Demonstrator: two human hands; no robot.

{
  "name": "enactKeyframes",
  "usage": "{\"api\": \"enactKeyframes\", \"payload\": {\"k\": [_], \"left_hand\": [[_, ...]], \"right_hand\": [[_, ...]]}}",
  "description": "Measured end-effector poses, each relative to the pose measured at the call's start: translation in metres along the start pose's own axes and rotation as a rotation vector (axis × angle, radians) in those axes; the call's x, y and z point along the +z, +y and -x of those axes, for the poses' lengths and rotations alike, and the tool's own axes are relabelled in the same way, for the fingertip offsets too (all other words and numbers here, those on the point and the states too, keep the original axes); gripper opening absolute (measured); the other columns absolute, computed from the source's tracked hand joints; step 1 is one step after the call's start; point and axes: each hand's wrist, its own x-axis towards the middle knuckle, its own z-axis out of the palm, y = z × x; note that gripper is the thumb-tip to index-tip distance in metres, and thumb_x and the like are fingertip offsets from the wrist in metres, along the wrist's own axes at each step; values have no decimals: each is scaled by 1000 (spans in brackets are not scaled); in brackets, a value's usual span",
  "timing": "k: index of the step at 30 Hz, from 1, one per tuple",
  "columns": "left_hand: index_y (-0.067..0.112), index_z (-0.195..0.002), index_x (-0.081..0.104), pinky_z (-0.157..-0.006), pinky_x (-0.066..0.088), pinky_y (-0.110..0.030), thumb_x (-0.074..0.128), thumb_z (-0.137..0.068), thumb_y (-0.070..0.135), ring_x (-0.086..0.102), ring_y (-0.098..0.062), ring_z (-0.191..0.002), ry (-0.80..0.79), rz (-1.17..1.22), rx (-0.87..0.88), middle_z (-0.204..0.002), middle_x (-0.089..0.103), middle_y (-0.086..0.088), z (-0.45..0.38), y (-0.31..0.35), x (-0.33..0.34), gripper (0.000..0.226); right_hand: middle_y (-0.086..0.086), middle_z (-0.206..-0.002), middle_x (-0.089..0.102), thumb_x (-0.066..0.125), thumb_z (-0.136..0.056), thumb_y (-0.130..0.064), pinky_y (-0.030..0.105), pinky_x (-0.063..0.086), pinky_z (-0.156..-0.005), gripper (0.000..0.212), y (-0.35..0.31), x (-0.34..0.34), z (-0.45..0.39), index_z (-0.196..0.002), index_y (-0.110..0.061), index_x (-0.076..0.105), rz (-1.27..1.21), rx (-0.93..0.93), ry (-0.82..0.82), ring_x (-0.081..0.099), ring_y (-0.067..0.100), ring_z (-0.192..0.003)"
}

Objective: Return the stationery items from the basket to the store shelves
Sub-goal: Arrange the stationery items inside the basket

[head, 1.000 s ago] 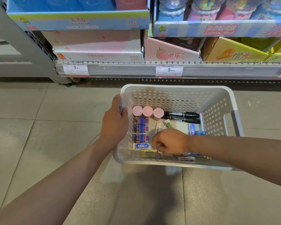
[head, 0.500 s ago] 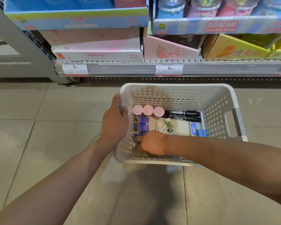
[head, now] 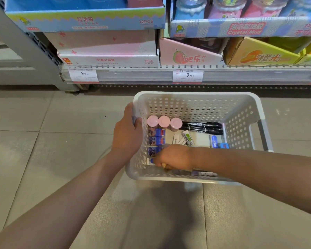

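Fingers of the right hand [head: 174, 157] curl low in the basket [head: 196, 97], hold unclear, so pinch one eraser [head: 151, 161] while the left hand [head: 127, 135] grips the rim.

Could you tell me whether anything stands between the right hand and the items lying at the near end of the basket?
Nothing visible does. The right hand is already down inside the white basket, its fingers among the small items at the near wall, while the left hand grips the left rim.

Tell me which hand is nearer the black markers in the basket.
Right. The right hand is inside the basket, in front of the black markers; the left hand grips the basket's left rim outside.
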Motion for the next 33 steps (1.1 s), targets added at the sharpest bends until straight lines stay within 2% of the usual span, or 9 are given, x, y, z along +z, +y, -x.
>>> {"api": "enactKeyframes", "payload": {"k": [4,8,12,15,17,20,23,26,33], "left_hand": [[23,-142,29,-66,39,-26,36,-99,20,50,-6,-68,-1,-7,7,-87,53,2,0,-1,0,43],[23,-141,28,-62,41,-22,36,-100,21,55,-13,-76,-5,-18,7,-95,53,3,0,1,0,42],[23,-139,29,-64,38,-23,36,-100,21,52,-8,-69,-5,-27,7,-90,54,2,-1,0,1,39],[21,-136,32,-58,34,-25,35,-99,19,52,-7,-68,-4,-27,24,-75,50,5,-2,-2,0,38],[20,-137,31,-59,33,-25,35,-99,19,48,-4,-65,-2,-37,23,-74,48,7,-2,-2,1,38],[20,-137,31,-53,32,-18,35,-99,19,49,-5,-66,0,-44,26,-81,50,3,-2,-2,1,38],[20,-138,30,-55,32,-18,35,-100,19,51,-6,-68,2,-42,35,-86,51,3,0,-2,2,39],[20,-138,31,-61,35,-25,35,-99,18,49,-7,-68,6,-29,36,-89,52,2,-1,-3,2,39],[23,-137,30,-64,38,-25,35,-99,19,52,-7,-71,12,-28,37,-92,54,2,-2,-5,3,38]], "right_hand": [[3,-100,63,63,-88,-25,23,34,-68,25,14,-32,26,-108,-10,61,-408,186,48,51,13,-82],[3,-112,61,56,-91,-22,28,45,-84,23,37,-49,61,-110,-10,62,-179,368,-242,57,19,-103],[5,-112,59,60,-89,-16,25,42,-77,24,48,-34,82,-112,-9,62,-150,452,-443,50,15,-94],[4,-113,55,60,-87,-7,26,45,-86,29,54,-32,94,-115,-13,62,-167,488,-415,53,17,-100],[2,-118,58,56,-88,-5,23,43,-82,30,59,-33,99,-116,-15,62,-111,512,-391,55,17,-102],[0,-113,63,59,-88,-19,27,48,-83,25,60,-31,100,-112,-17,63,-65,568,-268,58,20,-105],[-1,-115,60,66,-82,-41,27,47,-79,44,54,-20,92,-118,-16,58,-130,643,-163,57,19,-106],[-2,-110,61,62,-82,-52,26,47,-70,46,45,-6,79,-112,-17,58,-148,720,-152,55,15,-91],[6,-111,62,61,-85,-22,27,50,-71,32,36,2,64,-113,-10,53,-256,829,-112,60,21,-97]]}}
